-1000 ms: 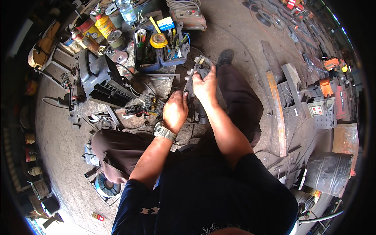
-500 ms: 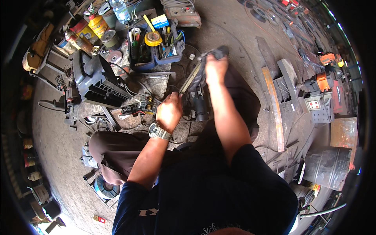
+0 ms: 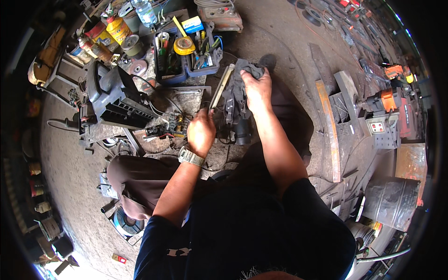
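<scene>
A long, narrow, light metal strip (image 3: 222, 87) slants up and away from my left hand (image 3: 201, 131), whose fingers are closed on its near end. My right hand (image 3: 259, 92) grips a crumpled dark grey rag (image 3: 236, 95). The rag hangs just right of the strip, apart from it. Below the rag a black cylindrical tool part (image 3: 242, 132) shows; the rag hides the rest of it. To the left of my left hand lies an opened electronic assembly (image 3: 173, 129) with wires, beside a dark vented casing (image 3: 119, 95) with a handle.
Beyond my hands sits a blue toolbox (image 3: 184, 77) with a yellow tape measure (image 3: 184, 45). Cans and a bottle (image 3: 143, 13) crowd the far left. On the right are a long rusty metal strip (image 3: 329, 130), an orange-and-black power tool (image 3: 380, 101) and a metal drum (image 3: 391, 201).
My right hand and the rag have come off the metal strip toward the right. The strip now shows bare along its length, still in my left hand.
</scene>
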`<act>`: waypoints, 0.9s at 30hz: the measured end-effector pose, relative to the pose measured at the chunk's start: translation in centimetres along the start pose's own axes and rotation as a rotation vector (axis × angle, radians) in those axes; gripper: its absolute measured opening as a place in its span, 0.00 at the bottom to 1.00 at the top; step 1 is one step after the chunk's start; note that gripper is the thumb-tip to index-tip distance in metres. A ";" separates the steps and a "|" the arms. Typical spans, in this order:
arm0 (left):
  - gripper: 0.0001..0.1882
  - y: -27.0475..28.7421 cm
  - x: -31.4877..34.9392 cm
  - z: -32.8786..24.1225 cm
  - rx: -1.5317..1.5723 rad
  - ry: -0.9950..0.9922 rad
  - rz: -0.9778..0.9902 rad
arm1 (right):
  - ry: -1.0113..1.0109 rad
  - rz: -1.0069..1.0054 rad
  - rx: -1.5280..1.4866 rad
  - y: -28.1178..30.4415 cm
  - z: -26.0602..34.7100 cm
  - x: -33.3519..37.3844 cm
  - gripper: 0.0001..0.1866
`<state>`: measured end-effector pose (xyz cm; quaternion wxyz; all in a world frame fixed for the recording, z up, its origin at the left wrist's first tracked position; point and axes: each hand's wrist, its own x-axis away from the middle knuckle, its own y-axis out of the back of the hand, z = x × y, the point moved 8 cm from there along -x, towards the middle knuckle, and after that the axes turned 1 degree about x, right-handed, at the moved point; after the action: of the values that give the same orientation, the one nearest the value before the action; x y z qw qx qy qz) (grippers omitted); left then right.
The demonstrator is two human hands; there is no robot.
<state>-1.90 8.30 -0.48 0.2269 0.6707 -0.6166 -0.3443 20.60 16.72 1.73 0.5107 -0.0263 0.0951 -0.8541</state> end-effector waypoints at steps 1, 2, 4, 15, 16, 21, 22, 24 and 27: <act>0.13 0.2 0.1 -0.6 0.033 -0.027 -0.018 | 0.009 -0.009 0.020 -0.2 0.0 -0.2 0.18; 0.13 0.4 0.3 -1.3 0.065 -0.054 -0.036 | 0.044 -0.035 0.088 -0.1 -0.5 -0.6 0.18; 0.14 0.4 0.5 -1.7 0.135 -0.055 -0.008 | 0.111 -0.080 0.226 -0.5 -1.0 -1.0 0.18; 0.14 0.9 1.4 -2.4 0.271 -0.141 -0.117 | 0.118 -0.051 0.065 -1.1 0.9 0.1 0.13; 0.14 0.8 1.4 -2.5 0.278 -0.143 -0.105 | 0.104 -0.038 0.031 -1.4 1.0 0.2 0.13; 0.16 1.0 1.4 -2.6 0.280 -0.204 -0.103 | -0.042 0.170 -0.080 -2.7 0.0 0.6 0.12; 0.16 0.9 1.5 -2.6 0.272 -0.202 -0.098 | -0.075 0.180 -0.109 -2.8 -0.3 0.8 0.12; 0.16 0.7 1.6 -2.5 0.256 -0.200 -0.087 | -0.140 0.201 -0.166 -2.9 -1.1 1.4 0.13; 0.17 0.6 1.6 -2.3 0.207 -0.220 -0.113 | -0.260 0.241 -0.295 -3.2 -1.5 2.3 0.14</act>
<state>-0.53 6.32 1.17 0.0681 0.6825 -0.6310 -0.3625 16.48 16.35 0.75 0.6076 -0.1990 0.1548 -0.7532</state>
